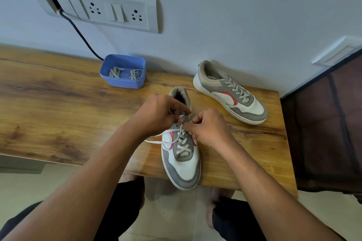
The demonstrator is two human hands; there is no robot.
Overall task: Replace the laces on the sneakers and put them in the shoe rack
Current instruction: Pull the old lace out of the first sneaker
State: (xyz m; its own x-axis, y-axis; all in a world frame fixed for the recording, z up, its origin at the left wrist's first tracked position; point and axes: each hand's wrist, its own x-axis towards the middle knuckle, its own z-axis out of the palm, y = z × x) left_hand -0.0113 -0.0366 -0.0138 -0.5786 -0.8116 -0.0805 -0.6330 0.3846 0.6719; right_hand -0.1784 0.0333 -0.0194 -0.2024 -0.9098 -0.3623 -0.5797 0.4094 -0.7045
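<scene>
The near sneaker stands on the wooden table with its toe at 6 o'clock, jutting just over the table's near edge, and its heel at 12 o'clock. Both hands meet over its upper eyelets. The left hand comes in from 8 o'clock, its fingers curled and its thumb and forefinger pinching the grey lace at the tongue. The right hand comes in from 4 o'clock, its fingers bent tight and nipping the same lace just beside the left fingertips. Below the hands the lace crosses the lower eyelets, and one loose end trails off towards 9 o'clock across the table.

The second sneaker, fully laced, lies at 2 o'clock from the hands, well apart, with its toe pointing to 4 o'clock. A blue plastic tub sits at 11 o'clock by the wall, with two bundles of laces in it. Above it hangs a socket panel with a black cable running down behind the tub. A dark fabric-covered cabinet stands at 3 o'clock.
</scene>
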